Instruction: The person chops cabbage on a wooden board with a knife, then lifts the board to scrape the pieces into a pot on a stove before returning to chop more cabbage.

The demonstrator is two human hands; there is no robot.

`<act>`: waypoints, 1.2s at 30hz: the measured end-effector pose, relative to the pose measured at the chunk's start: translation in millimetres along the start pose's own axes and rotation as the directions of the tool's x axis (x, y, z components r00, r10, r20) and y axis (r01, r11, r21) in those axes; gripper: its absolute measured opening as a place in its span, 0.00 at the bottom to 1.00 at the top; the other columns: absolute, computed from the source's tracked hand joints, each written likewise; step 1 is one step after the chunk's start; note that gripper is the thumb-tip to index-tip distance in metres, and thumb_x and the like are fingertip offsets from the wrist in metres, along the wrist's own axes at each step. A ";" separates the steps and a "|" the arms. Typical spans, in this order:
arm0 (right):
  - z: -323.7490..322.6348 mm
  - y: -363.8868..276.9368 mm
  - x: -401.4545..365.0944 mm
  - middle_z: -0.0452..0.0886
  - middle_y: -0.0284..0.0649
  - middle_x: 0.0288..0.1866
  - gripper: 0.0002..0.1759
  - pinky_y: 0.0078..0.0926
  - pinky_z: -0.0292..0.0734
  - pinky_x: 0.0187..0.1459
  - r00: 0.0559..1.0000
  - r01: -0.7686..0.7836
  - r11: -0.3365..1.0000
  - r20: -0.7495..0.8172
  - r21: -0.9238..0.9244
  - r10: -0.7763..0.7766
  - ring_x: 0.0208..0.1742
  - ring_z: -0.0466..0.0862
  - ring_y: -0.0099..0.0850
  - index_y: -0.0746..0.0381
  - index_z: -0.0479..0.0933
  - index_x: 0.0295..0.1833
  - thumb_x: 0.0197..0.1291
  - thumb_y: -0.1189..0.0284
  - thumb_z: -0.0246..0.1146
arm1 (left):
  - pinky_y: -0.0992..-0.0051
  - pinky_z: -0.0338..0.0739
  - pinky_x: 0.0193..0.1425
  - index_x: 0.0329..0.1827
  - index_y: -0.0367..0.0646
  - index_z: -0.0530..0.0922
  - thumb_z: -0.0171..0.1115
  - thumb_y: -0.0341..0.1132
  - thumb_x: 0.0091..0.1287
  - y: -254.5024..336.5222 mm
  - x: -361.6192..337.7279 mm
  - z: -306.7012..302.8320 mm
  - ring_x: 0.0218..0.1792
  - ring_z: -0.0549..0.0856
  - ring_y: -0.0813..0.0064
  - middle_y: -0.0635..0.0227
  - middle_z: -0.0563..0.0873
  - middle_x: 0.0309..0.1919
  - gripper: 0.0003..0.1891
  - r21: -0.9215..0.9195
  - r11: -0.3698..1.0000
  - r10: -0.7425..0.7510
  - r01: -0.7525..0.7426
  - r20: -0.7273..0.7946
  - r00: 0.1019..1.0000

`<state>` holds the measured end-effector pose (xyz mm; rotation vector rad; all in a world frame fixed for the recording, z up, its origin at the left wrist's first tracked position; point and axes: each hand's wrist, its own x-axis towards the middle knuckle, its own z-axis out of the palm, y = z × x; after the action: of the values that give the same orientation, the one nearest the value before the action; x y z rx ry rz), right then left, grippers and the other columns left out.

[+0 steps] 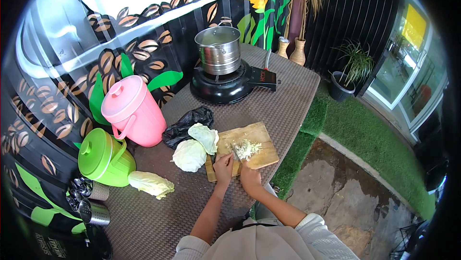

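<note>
A wooden cutting board [267, 141] lies near the table's front edge, with a pile of finely chopped cabbage [247, 149] on it. My right hand [250, 178] is closed at the near edge of the pile, around a knife; its handle is hidden and only a thin grey sliver of blade [235, 155] shows. Just left of it, my left hand [224, 167] rests over the board with its fingers curled together; what is under them is hidden. A cabbage head [189, 155] and a loose cabbage leaf [203, 138] sit beside the board's left side.
Behind the board, a steel pot [218, 51] stands on a black portable stove [222, 87]. A black plastic bag [188, 124], a pink lidded jug [137, 113], a green lidded jug [109, 161] and a napa cabbage piece [151, 184] are to the left. A perforated metal holder [97, 213] stands near the left edge.
</note>
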<state>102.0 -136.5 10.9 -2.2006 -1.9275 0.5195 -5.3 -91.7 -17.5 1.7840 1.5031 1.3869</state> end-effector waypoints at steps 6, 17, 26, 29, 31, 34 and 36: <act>-28.7 3.6 14.0 0.84 0.51 0.33 0.11 0.38 0.83 0.36 0.992 0.127 0.990 0.020 -0.064 -0.126 0.37 0.87 0.46 0.68 0.68 0.44 0.62 0.71 0.54 | 0.72 0.76 0.31 0.38 0.41 0.86 0.68 0.27 0.58 -9.2 -2.3 4.7 0.31 0.81 0.69 0.60 0.84 0.34 0.06 -0.175 0.984 -0.028 0.022 -0.034 0.999; -10.3 -0.9 16.4 0.84 0.52 0.33 0.14 0.38 0.83 0.38 0.999 0.051 0.998 0.015 -0.036 -0.051 0.37 0.87 0.45 0.71 0.67 0.48 0.61 0.73 0.55 | 0.64 0.70 0.53 0.39 0.39 0.85 0.64 0.25 0.57 -10.3 2.3 6.3 0.46 0.74 0.58 0.62 0.83 0.37 0.08 0.130 0.984 0.130 -0.121 -0.061 0.990; 9.2 -11.9 0.3 0.83 0.54 0.36 0.15 0.38 0.83 0.37 0.999 -0.049 0.997 -0.014 -0.055 0.048 0.37 0.87 0.45 0.70 0.67 0.48 0.61 0.71 0.55 | 0.64 0.71 0.51 0.36 0.38 0.85 0.64 0.25 0.56 -16.2 4.5 8.2 0.43 0.76 0.58 0.61 0.84 0.35 0.06 0.122 0.979 0.168 -0.162 -0.046 0.985; -5.1 -10.1 12.8 0.84 0.53 0.34 0.15 0.38 0.83 0.36 0.999 0.020 0.999 -0.033 -0.034 -0.021 0.37 0.87 0.44 0.70 0.67 0.48 0.61 0.70 0.55 | 0.64 0.72 0.50 0.34 0.38 0.85 0.65 0.25 0.55 -15.9 1.5 6.6 0.42 0.77 0.59 0.62 0.84 0.33 0.05 0.085 0.985 0.153 -0.148 -0.054 0.987; -14.1 -6.7 15.8 0.84 0.52 0.33 0.15 0.38 0.84 0.34 0.994 0.107 0.992 0.013 -0.066 -0.107 0.36 0.87 0.44 0.71 0.66 0.49 0.62 0.71 0.54 | 0.64 0.72 0.50 0.33 0.38 0.85 0.65 0.25 0.55 -14.8 2.3 7.2 0.41 0.77 0.59 0.62 0.84 0.32 0.04 0.047 0.992 0.124 -0.121 -0.058 0.991; -6.6 -14.2 -2.4 0.84 0.51 0.31 0.16 0.39 0.84 0.34 0.999 0.036 0.998 -0.013 -0.048 -0.037 0.35 0.87 0.45 0.71 0.66 0.51 0.63 0.71 0.53 | 0.65 0.72 0.48 0.32 0.38 0.85 0.66 0.25 0.54 -12.7 2.3 5.1 0.41 0.78 0.60 0.62 0.84 0.32 0.04 0.065 0.988 0.141 -0.138 -0.045 0.989; 6.4 -17.3 -9.2 0.84 0.52 0.30 0.15 0.40 0.83 0.33 0.998 0.005 1.000 -0.066 -0.025 -0.006 0.33 0.87 0.44 0.71 0.66 0.50 0.61 0.72 0.53 | 0.66 0.73 0.46 0.32 0.39 0.86 0.67 0.25 0.53 -9.7 1.5 4.3 0.40 0.78 0.60 0.63 0.84 0.32 0.04 0.092 0.986 0.141 -0.137 -0.041 0.989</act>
<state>82.7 -143.6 12.4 -2.1979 -1.9162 0.4188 -6.4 -86.0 -26.6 1.9565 1.5106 1.4591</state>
